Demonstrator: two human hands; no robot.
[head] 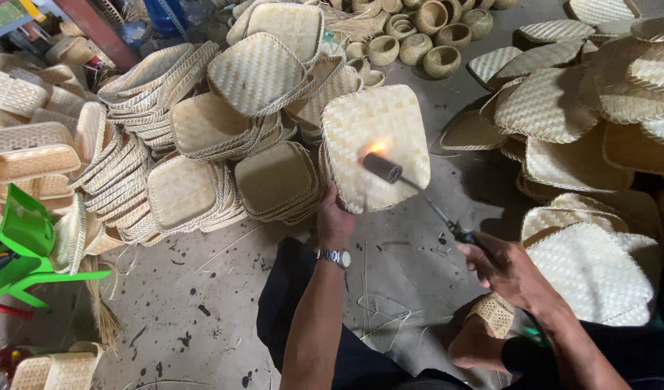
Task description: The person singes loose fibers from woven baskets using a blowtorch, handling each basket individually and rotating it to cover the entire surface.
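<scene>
My left hand (335, 220) grips the lower edge of a woven tray (376, 144), fingers closed on its rim, holding it tilted up with its pale underside toward me. My right hand (507, 269), at four o'clock from the tray, is closed around the handle of a gas torch (418, 193). The torch's dark nozzle sits just over the tray's lower middle, and a small orange flame (377, 148) licks the weave there. A metal watch (335, 256) rides my left wrist.

The tray stands above a concrete floor (224, 296) streaked with dark marks and loose straw. At nine o'clock from it, stacks of square trays (188, 144) lean against one another, some on edge, some face down. At twelve o'clock, a cluster of small round baskets (418, 40) sits on the floor. At three o'clock, another heap of trays (584, 101) spreads to the frame's edge, and one more tray (592, 271) lies just beside my right forearm. A green plastic stool (25, 245) lies tipped over at the far nine o'clock edge. My foot (476, 347), at six o'clock from the torch, rests on the floor beside a small woven piece (494, 314).
</scene>
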